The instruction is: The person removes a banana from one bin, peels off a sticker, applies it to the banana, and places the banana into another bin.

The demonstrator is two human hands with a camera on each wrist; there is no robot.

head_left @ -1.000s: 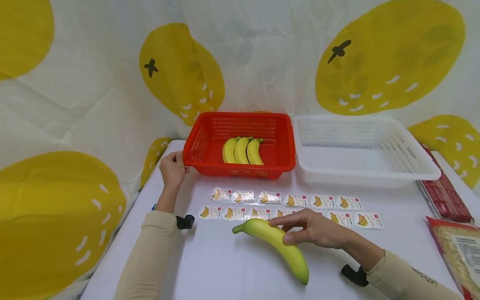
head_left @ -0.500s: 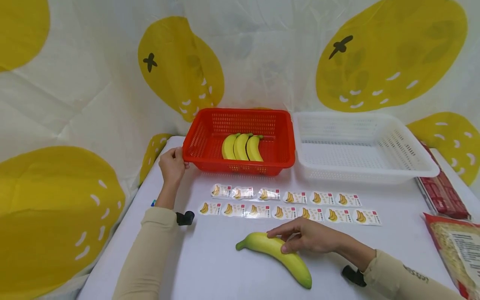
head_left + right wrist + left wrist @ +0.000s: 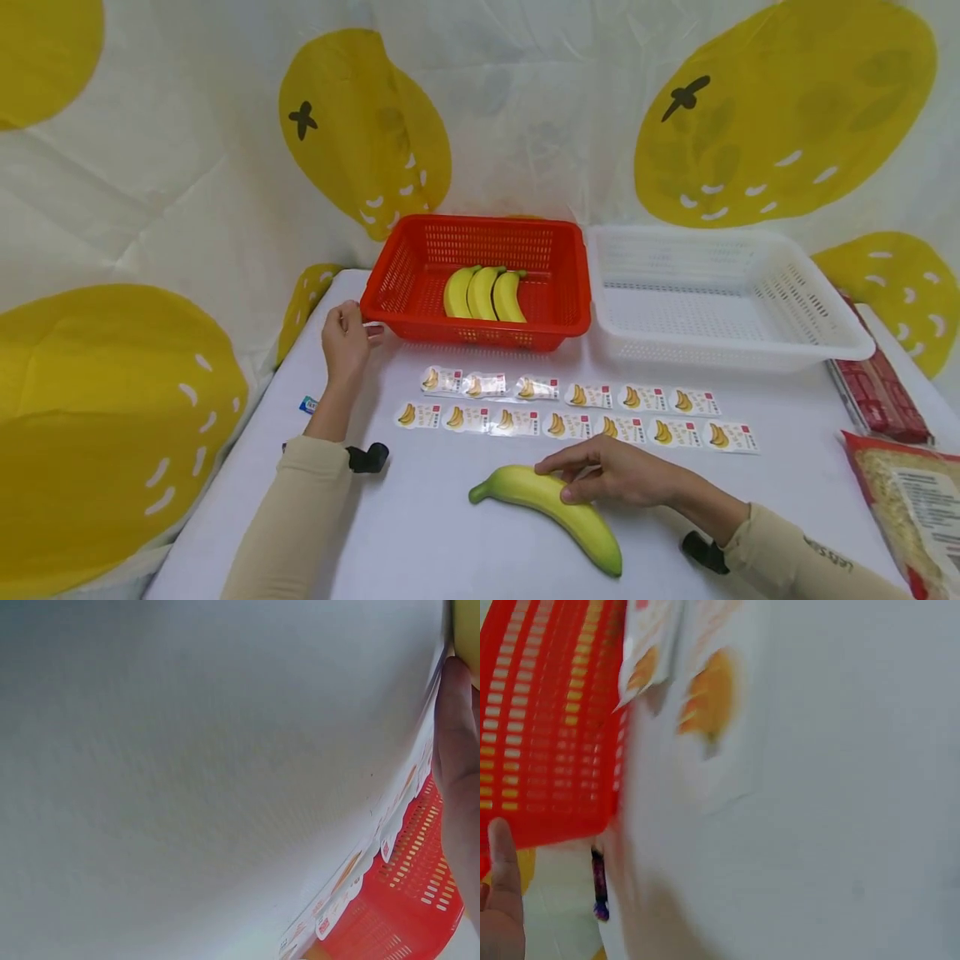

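1. The right hand point(image 3: 611, 473) grips a banana point(image 3: 553, 510) between thumb and fingers. The banana lies on the white table point(image 3: 420, 521), in front of the labels, its stem pointing to the left and its far tip toward the near right.
2. The left hand point(image 3: 345, 343) is at the near left corner of a red basket point(image 3: 483, 336). Its fingers are not closed round anything visible; the left wrist view shows one finger point(image 3: 505, 874) straight, its tip at the basket's edge. Whether it touches the basket, I cannot tell.
3. Three bananas point(image 3: 482, 294) lie side by side in the red basket.
4. A white basket point(image 3: 727, 347) stands just beside the red one, on its right.
5. Between the baskets and the gripped banana are two rows of labels with banana pictures: six in the back row point(image 3: 588, 396), seven in the front row point(image 3: 567, 426).
6. At the right edge lie a dark red package point(image 3: 883, 393) and, nearer, a bag point(image 3: 900, 500) with a printed panel.
7. Behind hangs a pale cloth point(image 3: 525, 117) with large yellow fruit shapes.
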